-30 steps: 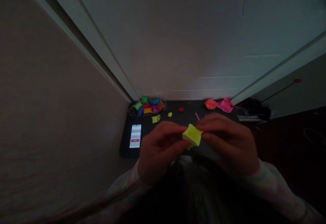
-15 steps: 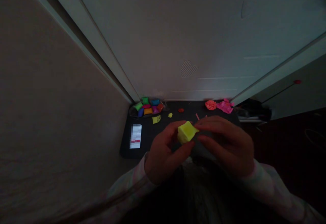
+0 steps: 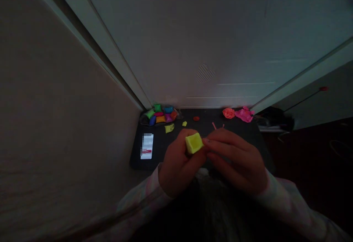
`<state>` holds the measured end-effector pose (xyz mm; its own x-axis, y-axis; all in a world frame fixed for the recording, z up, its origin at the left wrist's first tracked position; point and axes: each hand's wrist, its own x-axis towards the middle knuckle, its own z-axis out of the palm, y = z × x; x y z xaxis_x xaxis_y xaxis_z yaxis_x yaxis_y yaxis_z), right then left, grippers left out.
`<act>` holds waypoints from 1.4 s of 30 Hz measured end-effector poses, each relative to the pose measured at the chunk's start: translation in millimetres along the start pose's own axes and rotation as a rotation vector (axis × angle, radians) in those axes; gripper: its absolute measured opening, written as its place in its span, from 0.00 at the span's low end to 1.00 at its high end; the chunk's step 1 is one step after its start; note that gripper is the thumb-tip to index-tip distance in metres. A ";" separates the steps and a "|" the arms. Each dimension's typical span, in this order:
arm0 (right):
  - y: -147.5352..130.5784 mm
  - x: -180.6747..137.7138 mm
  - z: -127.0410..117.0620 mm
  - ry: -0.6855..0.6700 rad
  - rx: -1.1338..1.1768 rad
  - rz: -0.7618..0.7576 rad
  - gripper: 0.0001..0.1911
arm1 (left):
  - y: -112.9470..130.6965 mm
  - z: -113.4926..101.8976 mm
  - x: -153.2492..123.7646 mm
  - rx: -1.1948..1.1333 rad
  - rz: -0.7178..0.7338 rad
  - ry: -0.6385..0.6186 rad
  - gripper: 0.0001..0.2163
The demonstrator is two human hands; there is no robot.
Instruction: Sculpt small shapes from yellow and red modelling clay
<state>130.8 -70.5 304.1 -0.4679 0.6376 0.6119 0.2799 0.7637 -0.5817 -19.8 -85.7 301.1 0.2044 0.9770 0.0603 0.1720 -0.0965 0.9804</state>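
Observation:
A lump of yellow modelling clay (image 3: 194,143), squared off with a shallow hollow on the side facing me, is held above the dark table. My left hand (image 3: 179,166) is closed around it, thumb below and fingers behind. The fingertips of my right hand (image 3: 237,157) pinch the lump's right corner. Behind the hands on the table lie a small yellow clay bit (image 3: 184,123) and a torn yellow wrapper (image 3: 169,128). A small red piece (image 3: 196,118) is a little farther right.
Several coloured clay packets (image 3: 160,115) are bunched at the back left of the table (image 3: 160,146). A lit phone (image 3: 147,147) lies at the left. A coral crumpled piece (image 3: 228,113) and a pink one (image 3: 245,114) sit back right. A white panel (image 3: 171,51) rises behind.
Both hands and the yellow clay have moved slightly left. The right fingertips have come closer to the left hand, and the clay's drawn-out right corner now looks shorter.

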 end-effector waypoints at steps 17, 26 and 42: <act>-5.5 -1.0 2.3 0.180 -0.022 0.156 0.12 | -0.2 -1.1 2.1 0.249 0.167 0.074 0.03; -4.2 -0.9 5.7 0.166 0.087 0.211 0.12 | -2.6 -1.6 2.3 0.340 0.267 0.072 0.02; -4.8 0.2 10.4 0.230 0.230 0.257 0.10 | 1.1 1.0 1.2 0.329 0.337 0.108 0.04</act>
<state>120.6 -75.1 301.5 -0.2005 0.8303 0.5200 0.1558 0.5510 -0.8198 -18.4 -84.8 302.0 0.2023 0.8937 0.4004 0.4126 -0.4485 0.7928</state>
